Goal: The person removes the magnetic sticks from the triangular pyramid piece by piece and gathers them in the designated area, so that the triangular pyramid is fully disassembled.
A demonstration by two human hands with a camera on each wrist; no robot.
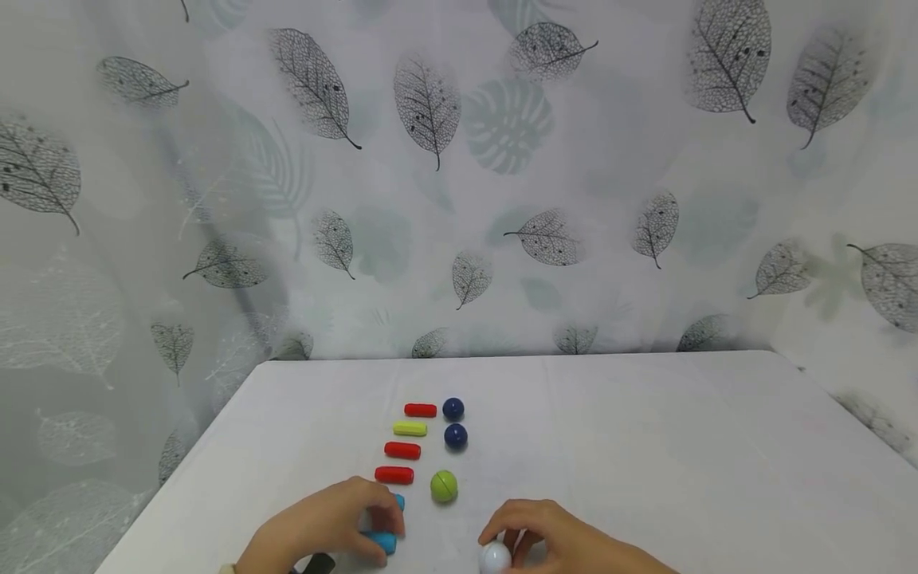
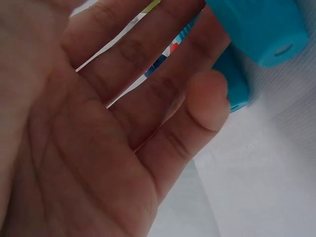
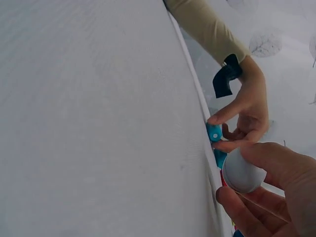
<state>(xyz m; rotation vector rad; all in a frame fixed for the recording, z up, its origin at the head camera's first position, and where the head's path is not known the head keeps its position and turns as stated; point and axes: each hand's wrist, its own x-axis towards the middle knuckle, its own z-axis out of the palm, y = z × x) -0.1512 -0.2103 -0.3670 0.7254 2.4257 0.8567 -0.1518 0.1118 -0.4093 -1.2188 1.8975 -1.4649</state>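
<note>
My left hand [image 1: 383, 530] pinches a blue capsule [image 1: 382, 543] between thumb and fingertips, low on the white table [image 1: 645, 446] near its front edge. The left wrist view shows that blue capsule [image 2: 261, 27] just past my fingers [image 2: 148, 54]. A second blue capsule [image 1: 399, 501] lies right behind it, half hidden. My right hand [image 1: 505, 542] grips a white ball [image 1: 495, 557] in curled fingers. In the right wrist view the white ball [image 3: 241, 173] is held close to the pinched capsule [image 3: 214, 132].
Behind my hands runs a column of capsules: red [image 1: 394, 475], red [image 1: 402, 450], yellow-green [image 1: 409, 428], red [image 1: 420, 410]. To its right lie a green ball [image 1: 444, 486] and two dark blue balls [image 1: 455, 435] [image 1: 453, 409]. A leaf-print curtain [image 1: 502, 159] hangs behind the table.
</note>
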